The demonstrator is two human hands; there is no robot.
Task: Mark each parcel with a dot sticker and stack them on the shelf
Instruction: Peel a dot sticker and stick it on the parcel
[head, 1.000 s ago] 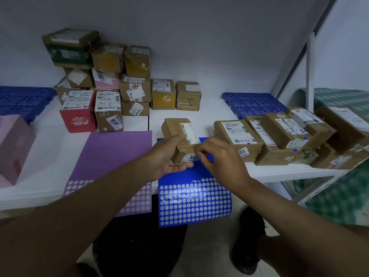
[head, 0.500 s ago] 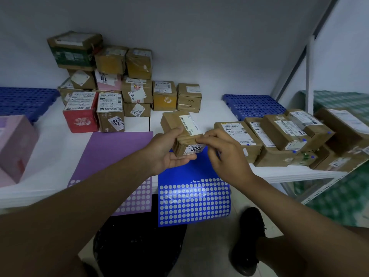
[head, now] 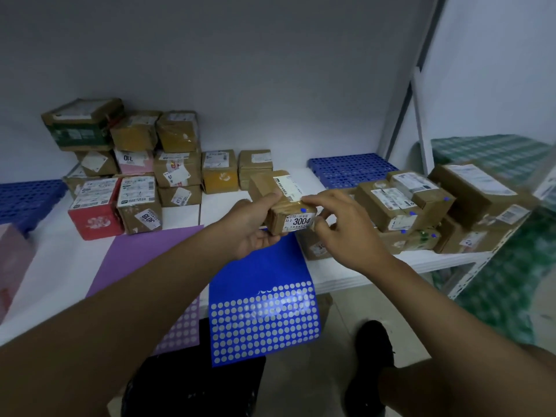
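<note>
Two hands hold one small brown cardboard parcel (head: pixel 281 203), boxy and glossy with tape, above the white desk (head: pixel 54 266) near centre frame. The left hand (head: pixel 251 227) grips its near-left end, thumb curled over the top; the right hand (head: pixel 343 227) pinches the near-right corner with curled fingers. Its long axis runs from 11 to 5 o'clock, the "3004" label (head: pixel 298 221) facing the camera, with a blue dot sticker (head: pixel 303 210) just above. Below, at 6 o'clock, a smooth blue sticker sheet (head: pixel 264 296) overhangs the edge.

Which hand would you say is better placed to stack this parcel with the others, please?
Probably the left hand: it already grips the parcel, whose blue dot is on. The right hand only touches its end.
</note>
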